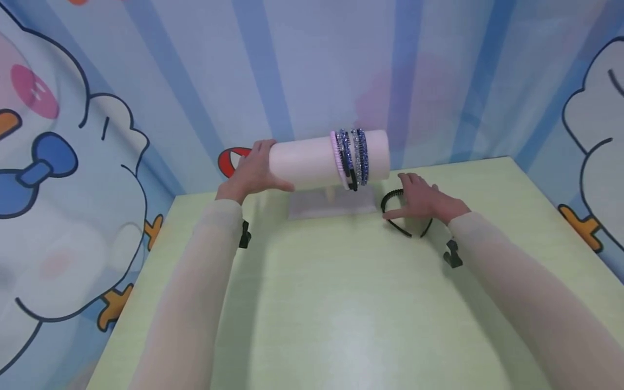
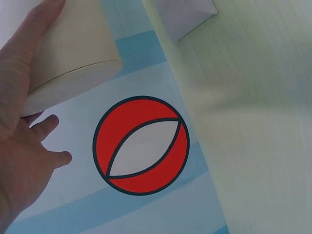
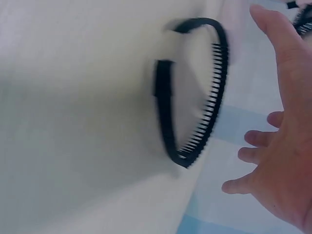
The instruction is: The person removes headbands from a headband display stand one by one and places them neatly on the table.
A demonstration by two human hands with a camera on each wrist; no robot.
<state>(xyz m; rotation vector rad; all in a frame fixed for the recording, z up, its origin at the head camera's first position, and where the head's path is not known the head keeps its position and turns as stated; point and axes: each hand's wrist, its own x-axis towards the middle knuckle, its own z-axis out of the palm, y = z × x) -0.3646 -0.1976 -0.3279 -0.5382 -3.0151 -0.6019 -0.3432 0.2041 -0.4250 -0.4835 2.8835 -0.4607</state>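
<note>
At the left end of a white padded roll (image 1: 307, 162) is my left hand (image 1: 253, 170), gripping it with the thumb along the front and fingers behind. Several headbands circle the roll's right part: a pink ribbed band (image 1: 337, 160), black ones, and glittery blue and silver bands (image 1: 358, 157). A flat stand base (image 1: 312, 208) supports the roll. My right hand (image 1: 421, 197) hovers with spread fingers over a loose black headband (image 3: 165, 92) with comb teeth. The right wrist view shows a gap between that hand and the headband, which looks blurred.
A pale yellow-green table (image 1: 317, 303) extends in front of the stand. Behind it hangs a blue striped backdrop (image 1: 331, 65) with cartoon figures at both sides. Small black clips (image 1: 245, 234) are attached at both wrists.
</note>
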